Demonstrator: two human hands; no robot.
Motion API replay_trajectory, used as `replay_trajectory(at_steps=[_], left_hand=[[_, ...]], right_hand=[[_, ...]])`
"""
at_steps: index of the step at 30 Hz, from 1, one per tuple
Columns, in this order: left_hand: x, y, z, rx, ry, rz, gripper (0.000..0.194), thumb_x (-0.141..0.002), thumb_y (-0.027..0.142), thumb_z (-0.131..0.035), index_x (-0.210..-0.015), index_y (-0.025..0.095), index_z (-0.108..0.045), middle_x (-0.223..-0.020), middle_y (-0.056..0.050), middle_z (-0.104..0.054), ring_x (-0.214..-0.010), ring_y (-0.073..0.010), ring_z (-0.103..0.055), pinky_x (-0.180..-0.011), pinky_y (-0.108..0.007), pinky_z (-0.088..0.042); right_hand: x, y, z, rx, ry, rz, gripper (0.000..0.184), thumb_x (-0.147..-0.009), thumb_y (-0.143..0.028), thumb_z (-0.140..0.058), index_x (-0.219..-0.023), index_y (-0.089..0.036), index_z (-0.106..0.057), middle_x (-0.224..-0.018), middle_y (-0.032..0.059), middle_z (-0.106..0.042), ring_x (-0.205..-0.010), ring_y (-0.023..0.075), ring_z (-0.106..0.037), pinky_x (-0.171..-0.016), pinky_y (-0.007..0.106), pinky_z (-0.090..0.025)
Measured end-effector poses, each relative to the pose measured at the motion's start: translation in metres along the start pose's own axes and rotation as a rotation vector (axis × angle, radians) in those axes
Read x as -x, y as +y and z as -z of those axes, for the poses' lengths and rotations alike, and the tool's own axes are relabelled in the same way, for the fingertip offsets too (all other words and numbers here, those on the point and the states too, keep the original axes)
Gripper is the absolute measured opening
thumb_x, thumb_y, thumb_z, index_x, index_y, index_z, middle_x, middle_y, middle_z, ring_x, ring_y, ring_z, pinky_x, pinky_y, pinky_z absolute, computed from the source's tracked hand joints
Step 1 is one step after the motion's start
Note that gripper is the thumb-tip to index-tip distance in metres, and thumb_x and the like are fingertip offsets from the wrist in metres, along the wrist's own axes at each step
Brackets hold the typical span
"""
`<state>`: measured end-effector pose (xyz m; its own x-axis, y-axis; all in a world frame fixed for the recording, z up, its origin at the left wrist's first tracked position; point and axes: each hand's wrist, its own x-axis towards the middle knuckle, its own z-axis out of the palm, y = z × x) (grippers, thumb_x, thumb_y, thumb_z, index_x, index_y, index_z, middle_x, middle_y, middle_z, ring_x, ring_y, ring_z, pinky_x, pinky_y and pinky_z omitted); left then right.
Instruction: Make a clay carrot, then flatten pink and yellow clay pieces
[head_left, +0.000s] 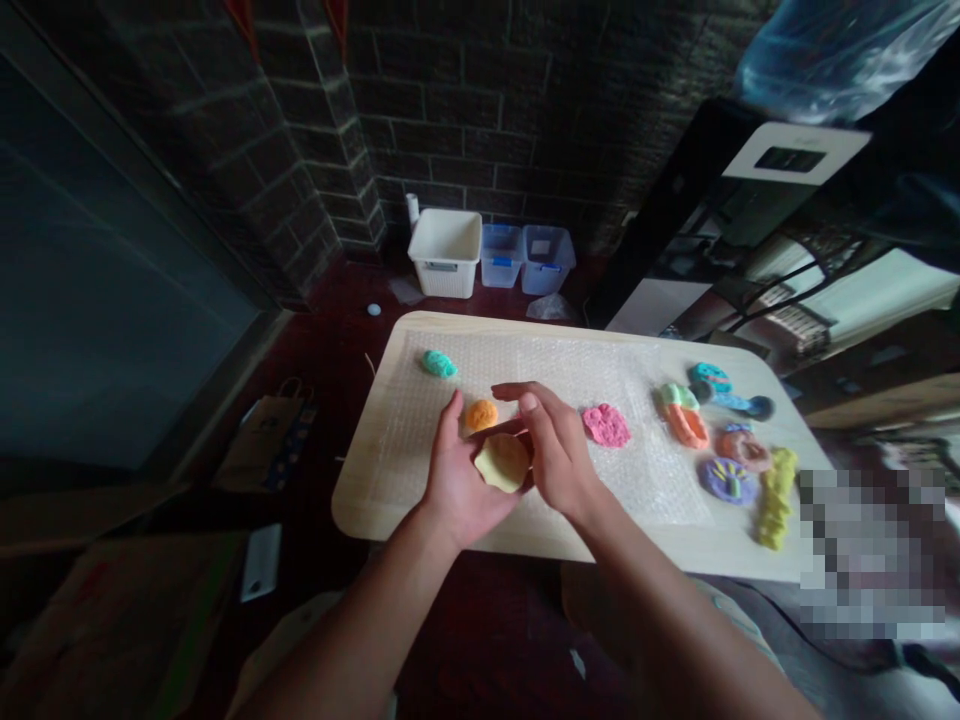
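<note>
A thin, pale yellow disc of what looks like modelling clay [502,463] lies on the palm of my left hand [457,490], which is turned up with the thumb raised. My right hand [559,445] is beside the disc's right edge, its fingers stretched over the left fingers and its thumb raised; any contact with the disc is hard to make out. Just beyond the left thumb sits an orange ball [481,414]. A teal, rounded lump [439,363] rests farther back on the left. To the right of my hands lies a crinkled pink piece [607,426].
Bubble wrap [652,490] covers much of the pale table [360,500]. Several coloured clay shapes, including a purple disc [729,481] and a yellow strip [777,498], lie at the right. A white bin [446,270] and two clear boxes stand on the floor behind. A water dispenser [690,220] rises back right.
</note>
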<state>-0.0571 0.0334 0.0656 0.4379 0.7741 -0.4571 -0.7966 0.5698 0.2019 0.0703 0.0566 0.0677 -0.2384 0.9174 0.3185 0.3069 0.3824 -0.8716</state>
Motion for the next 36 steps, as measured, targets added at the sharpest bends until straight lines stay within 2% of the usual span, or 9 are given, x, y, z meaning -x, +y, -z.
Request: replay_trajectory(at_steps=[3, 6, 12, 17, 22, 24, 26, 29, 36], left_hand=[[0.002, 0.013, 0.0, -0.034, -0.018, -0.004, 0.072, -0.093, 0.082, -0.041, -0.098, 0.018, -0.073, -0.095, -0.015, -0.077, -0.115, -0.0397, -0.071, -0.099, -0.054, -0.054], [0.002, 0.018, 0.002, -0.056, -0.037, 0.0, 0.076, -0.094, 0.082, -0.039, -0.102, 0.015, -0.074, -0.093, -0.015, -0.077, -0.111, -0.0387, -0.072, -0.096, -0.051, -0.055], [-0.008, 0.015, 0.012, 0.041, -0.006, -0.151, 0.067, -0.1, 0.067, -0.043, -0.106, 0.008, -0.074, -0.098, -0.018, -0.077, -0.107, -0.035, -0.073, -0.099, -0.046, -0.054], [-0.004, 0.022, 0.01, 0.07, 0.035, -0.16, 0.073, -0.098, 0.068, -0.046, -0.13, 0.006, -0.07, -0.123, -0.022, -0.076, -0.121, -0.0376, -0.069, -0.104, -0.05, -0.052], [-0.001, 0.014, 0.006, 0.036, 0.016, -0.095, 0.064, -0.098, 0.07, -0.047, -0.111, 0.014, -0.075, -0.105, -0.015, -0.079, -0.119, -0.0381, -0.07, -0.103, -0.051, -0.053], [-0.003, 0.001, 0.004, 0.026, -0.034, -0.061, 0.062, -0.097, 0.073, -0.048, -0.105, 0.017, -0.074, -0.105, -0.014, -0.078, -0.124, -0.0395, -0.068, -0.107, -0.054, -0.052], [-0.004, -0.013, 0.002, -0.002, -0.132, -0.078, 0.067, -0.095, 0.079, -0.046, -0.112, 0.019, -0.072, -0.117, -0.015, -0.076, -0.131, -0.0405, -0.064, -0.11, -0.057, -0.05], [-0.002, -0.026, -0.002, -0.076, -0.128, -0.136, 0.073, -0.088, 0.084, -0.054, -0.116, 0.018, -0.071, -0.123, -0.016, -0.075, -0.13, -0.0419, -0.065, -0.109, -0.058, -0.052], [0.007, -0.034, -0.002, -0.161, -0.032, -0.201, 0.079, -0.081, 0.086, -0.062, -0.113, 0.015, -0.074, -0.111, -0.017, -0.079, -0.119, -0.0406, -0.072, -0.101, -0.054, -0.059]], right_hand=[[-0.006, -0.003, 0.014, 0.075, -0.223, 0.062, 0.028, -0.1, -0.034, -0.065, -0.12, -0.019, -0.077, -0.119, 0.0124, -0.074, -0.108, 0.0279, -0.071, -0.086, 0.041, -0.058], [-0.007, -0.005, 0.019, 0.113, -0.303, 0.117, 0.025, -0.089, -0.024, -0.076, -0.114, -0.021, -0.079, -0.122, 0.0115, -0.074, -0.112, 0.0279, -0.07, -0.082, 0.038, -0.059], [-0.002, -0.002, 0.012, 0.096, -0.041, 0.164, 0.004, -0.095, -0.02, -0.073, -0.098, -0.021, -0.073, -0.094, 0.0059, -0.076, -0.086, 0.021, -0.071, -0.076, 0.036, -0.056], [0.004, -0.009, 0.0, 0.086, -0.263, 0.302, 0.008, -0.094, -0.028, -0.076, -0.097, -0.021, -0.076, -0.104, 0.0086, -0.077, -0.098, 0.026, -0.073, -0.086, 0.042, -0.058], [0.006, -0.016, -0.001, 0.091, 0.004, 0.233, 0.026, -0.11, -0.03, -0.049, -0.12, -0.022, -0.071, -0.117, 0.011, -0.073, -0.114, 0.0274, -0.067, -0.097, 0.045, -0.053], [0.006, -0.016, -0.006, 0.159, -0.001, 0.2, 0.032, -0.112, -0.033, -0.043, -0.129, -0.02, -0.066, -0.126, 0.0138, -0.07, -0.12, 0.0292, -0.063, -0.1, 0.047, -0.05], [0.007, -0.014, -0.014, 0.247, -0.097, 0.174, 0.038, -0.113, -0.038, -0.038, -0.118, -0.017, -0.069, -0.118, 0.0152, -0.072, -0.112, 0.0303, -0.065, -0.097, 0.048, -0.049], [0.01, -0.009, -0.024, 0.347, -0.236, 0.125, 0.051, -0.113, -0.043, -0.032, -0.086, -0.018, -0.068, -0.085, 0.0106, -0.07, -0.079, 0.0245, -0.062, -0.08, 0.042, -0.046], [0.02, -0.004, -0.027, 0.323, -0.178, 0.149, 0.055, -0.112, -0.039, -0.029, -0.069, -0.019, -0.058, -0.068, 0.0079, -0.065, -0.066, 0.0202, -0.056, -0.072, 0.038, -0.04]])
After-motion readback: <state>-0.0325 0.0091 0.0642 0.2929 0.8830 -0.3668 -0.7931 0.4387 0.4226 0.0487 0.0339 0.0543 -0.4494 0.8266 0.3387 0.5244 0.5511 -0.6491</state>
